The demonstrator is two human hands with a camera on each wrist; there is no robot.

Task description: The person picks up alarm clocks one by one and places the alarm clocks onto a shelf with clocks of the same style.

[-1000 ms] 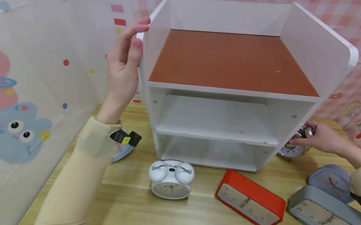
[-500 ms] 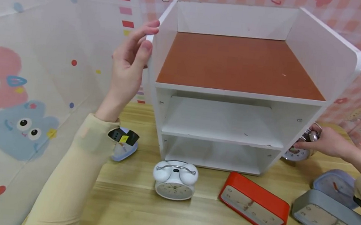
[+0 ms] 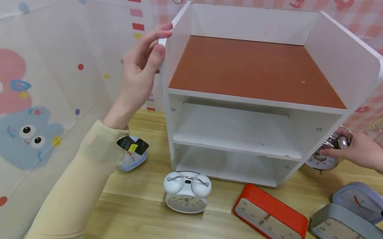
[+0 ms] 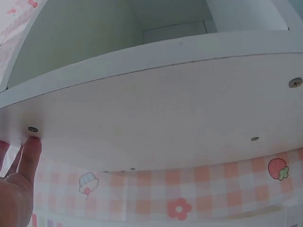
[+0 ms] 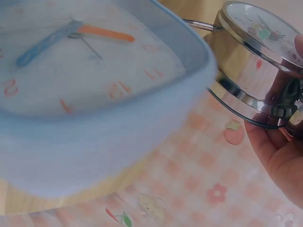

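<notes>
My left hand [image 3: 138,74] holds the upper left side panel of a white shelf unit [image 3: 260,70] with a brown top board. In the left wrist view, fingertips of the left hand [image 4: 21,184] touch the panel's [image 4: 156,113] outer face near a screw. Beyond the unit's right side, my right hand [image 3: 361,149] grips a silver twin-bell alarm clock [image 3: 324,163] around its top; one small foot shows beneath it. The right wrist view shows the alarm clock's [image 5: 248,66] shiny metal body and pale dial, with fingers of the right hand [image 5: 284,161] behind it.
On the wooden table [image 3: 153,231] are a white twin-bell clock [image 3: 187,192], a red clock [image 3: 270,215] and a grey clock [image 3: 356,237]. Blue-lilac clocks sit at right [image 3: 360,201] and left [image 3: 133,160], the left one partly behind my wrist. Patterned cloth hangs behind.
The silver alarm clock has shifted right and slightly up in my right hand, away from the shelf unit. My left hand keeps its hold. The head view has drifted a little left.
</notes>
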